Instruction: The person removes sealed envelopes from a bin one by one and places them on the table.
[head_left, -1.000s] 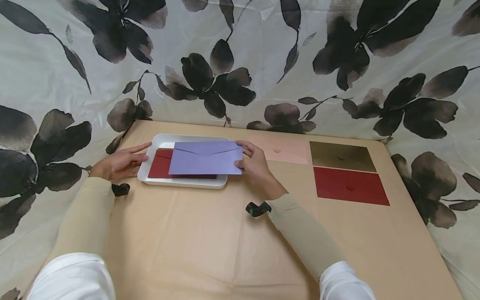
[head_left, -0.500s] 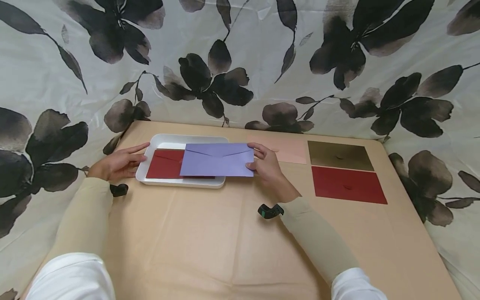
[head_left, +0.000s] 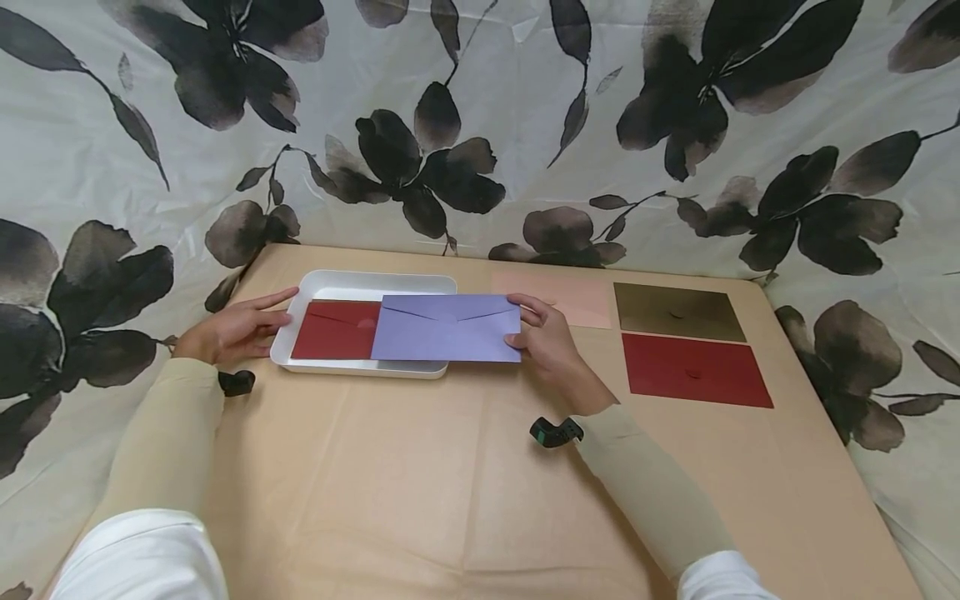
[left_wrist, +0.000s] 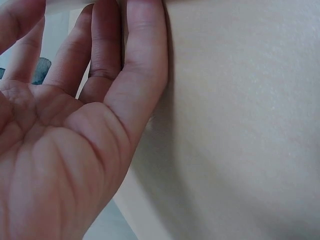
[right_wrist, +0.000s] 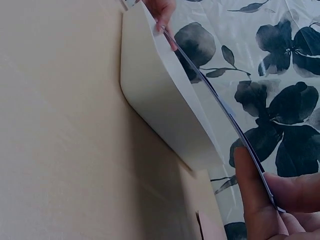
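By its right edge, a lavender envelope [head_left: 446, 329] is pinched between the thumb and fingers of my right hand [head_left: 553, 343]. Seen edge-on in the right wrist view, the envelope [right_wrist: 225, 112] is raised above the rim of a white tray [head_left: 360, 367]. Its left part overlaps the tray and covers some of a red envelope [head_left: 333, 331] lying inside. Against the tray's left side rests my left hand [head_left: 238, 327], its fingers extended. The left wrist view shows that palm [left_wrist: 65, 150] up close, fingertips at the tray's edge.
To the right, a gold envelope [head_left: 678, 312] lies above another red envelope [head_left: 696, 369] on the tan table [head_left: 390, 483]. A pale pink envelope [head_left: 588, 298] lies behind my right hand, partly covered by it. A floral cloth [head_left: 525, 133] hangs at the back.
My right hand has moved right and slightly nearer with the lavender envelope, uncovering more of the red one in the tray. My left hand stays at the tray's side.
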